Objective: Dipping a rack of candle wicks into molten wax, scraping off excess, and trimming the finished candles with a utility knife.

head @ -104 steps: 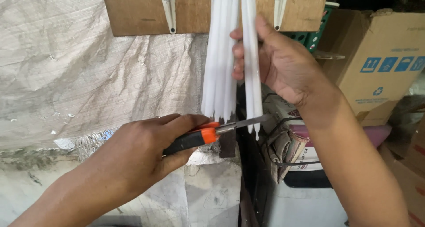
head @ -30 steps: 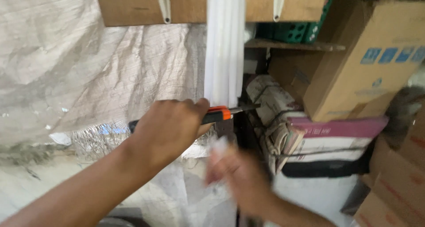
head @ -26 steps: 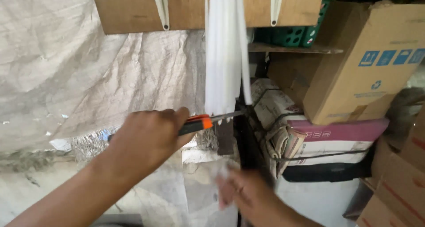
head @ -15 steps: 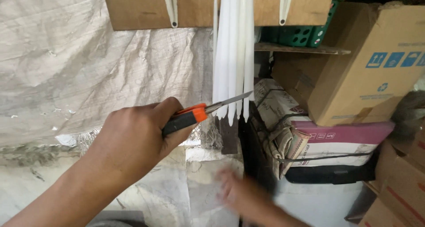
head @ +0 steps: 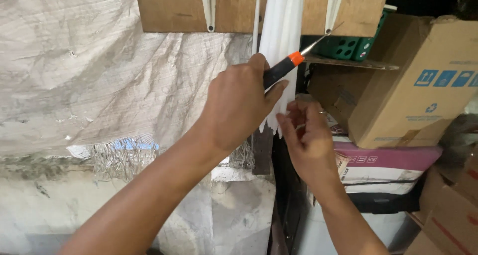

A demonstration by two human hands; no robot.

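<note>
My left hand [head: 239, 103] is shut on a knife [head: 291, 62] with a black and orange handle, its thin blade pointing up and to the right. A bunch of several long white candles [head: 281, 31] hangs straight down from a wooden board [head: 174, 8]. My right hand [head: 307, 140] is raised just under the candles' pointed lower ends, its fingertips at those tips. I cannot tell whether it pinches one.
A worn white woven sheet [head: 89, 71] covers the wall on the left. Cardboard boxes [head: 413, 86], a green crate [head: 348, 47] and stacked bags [head: 383, 170] fill the right side. Metal clips [head: 208, 6] hang from the board.
My left hand has lifted the knife and tilted its blade upward. My right hand has come up from below to the candles' lower tips.
</note>
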